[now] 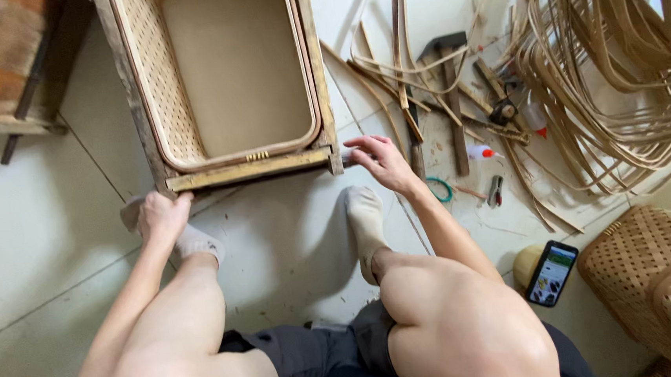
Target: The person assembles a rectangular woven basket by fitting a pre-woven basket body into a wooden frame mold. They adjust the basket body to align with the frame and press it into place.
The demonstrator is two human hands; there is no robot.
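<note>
Over on the tiled floor [32, 233], a big tangle of rattan strips [618, 58] sprawls across the top right corner. Just beside it lie loose cane offcuts [390, 66], with a hammer [449, 86] lying among them. Near those sits a small white bottle with a red cap [481, 152], then pliers [495, 191] and a green loop of cord [439, 189]. Lower right, a smartphone [551, 272] leans on a yellowish roll, next to two woven baskets [656, 268].

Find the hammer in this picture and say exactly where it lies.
In the head view, the hammer lies on the floor at upper right, among loose cane strips, beyond the right hand and left of the big cane coil.
</note>
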